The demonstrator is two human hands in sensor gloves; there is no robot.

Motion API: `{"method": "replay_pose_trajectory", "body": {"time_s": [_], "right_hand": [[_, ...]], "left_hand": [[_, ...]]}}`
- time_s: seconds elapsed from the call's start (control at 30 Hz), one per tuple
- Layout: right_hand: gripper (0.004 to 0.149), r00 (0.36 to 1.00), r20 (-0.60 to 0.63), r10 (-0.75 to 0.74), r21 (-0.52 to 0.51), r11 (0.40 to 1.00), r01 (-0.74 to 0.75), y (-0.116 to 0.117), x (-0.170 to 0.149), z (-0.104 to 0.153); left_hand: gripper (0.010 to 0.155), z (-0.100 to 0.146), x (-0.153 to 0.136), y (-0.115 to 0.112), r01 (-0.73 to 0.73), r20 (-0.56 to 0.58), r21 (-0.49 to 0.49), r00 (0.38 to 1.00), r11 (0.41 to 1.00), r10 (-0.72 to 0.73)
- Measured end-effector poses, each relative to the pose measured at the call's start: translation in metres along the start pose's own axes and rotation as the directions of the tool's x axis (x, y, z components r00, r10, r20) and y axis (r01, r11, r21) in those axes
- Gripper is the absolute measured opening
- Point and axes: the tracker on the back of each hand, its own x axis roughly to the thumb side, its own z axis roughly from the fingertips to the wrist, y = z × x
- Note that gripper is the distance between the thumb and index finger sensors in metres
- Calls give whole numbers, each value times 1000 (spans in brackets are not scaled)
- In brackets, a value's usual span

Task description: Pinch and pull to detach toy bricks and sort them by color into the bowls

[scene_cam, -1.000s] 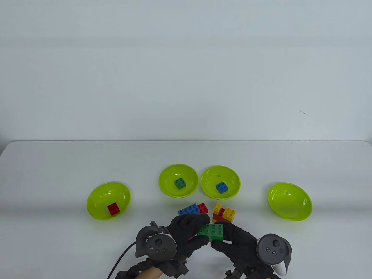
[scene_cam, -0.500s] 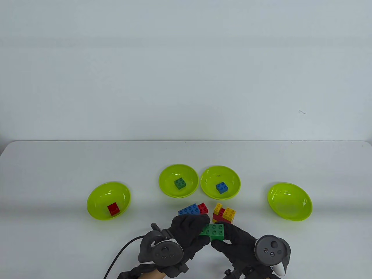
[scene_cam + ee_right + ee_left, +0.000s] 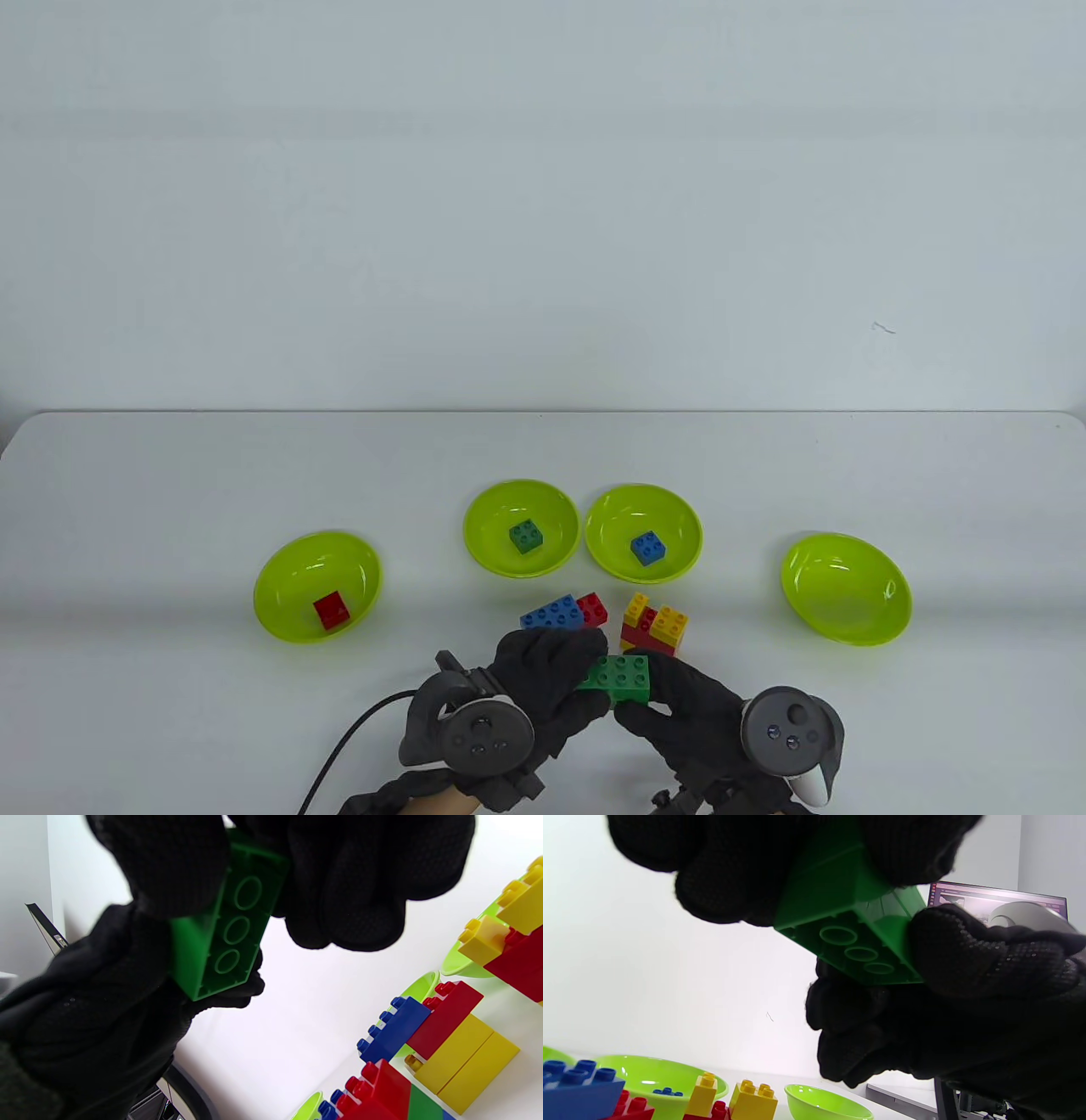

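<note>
Both hands hold one green brick (image 3: 619, 677) above the table's near edge, with its studs up. My left hand (image 3: 567, 671) grips its left end and my right hand (image 3: 663, 698) pinches its right end. From the left wrist, the green brick (image 3: 848, 938) shows a hollow, bare underside between the left fingers (image 3: 734, 870) and the right hand (image 3: 967, 1005). The right wrist view shows the same brick (image 3: 225, 938) under the right fingers (image 3: 360, 878). A blue and red stack (image 3: 564, 611) and a yellow and red stack (image 3: 653, 626) lie just beyond the hands.
Four lime bowls stand in an arc. The left bowl (image 3: 280, 594) holds a red brick, the middle-left bowl (image 3: 484, 543) a green one, the middle-right bowl (image 3: 683, 543) a blue one. The right bowl (image 3: 846, 588) has nothing in it. A black cable (image 3: 348, 755) trails at the bottom left.
The left wrist has turned and its tracker has shifted a little right and down. The right tracker has edged left. The green brick stays in both hands at almost the same spot.
</note>
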Motion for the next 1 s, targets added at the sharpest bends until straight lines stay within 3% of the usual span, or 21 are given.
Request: {"method": "replay_pose_trajectory", "body": {"time_s": [0.13,0.27,0.5,0.73,0.8,1.0], "right_hand": [[61,1000,23,20,0,1000,-20,1,0,1],[62,1000,-3,-9,19,1000,9,4,-3,1],[62,999,-27,-19,20,1000,20,4,-4,1],[62,1000,21,4,30,1000,-5,4,-3,2],[62,998,33,44,36,998,-45,5,-1,2],[62,1000,-7,1,32,999,0,6,-3,1]], "left_hand": [[62,-2,-9,-2,-210,-113,-47,972,977,204],[62,-1,-16,-3,-282,-164,-73,950,957,267],[63,0,-1,0,9,-26,-45,1000,999,-10],[62,-1,-18,0,-296,-203,-94,940,951,273],[62,1,-26,-3,-439,-258,-69,875,896,410],[62,0,-25,4,-360,-211,-71,917,930,339]]}}
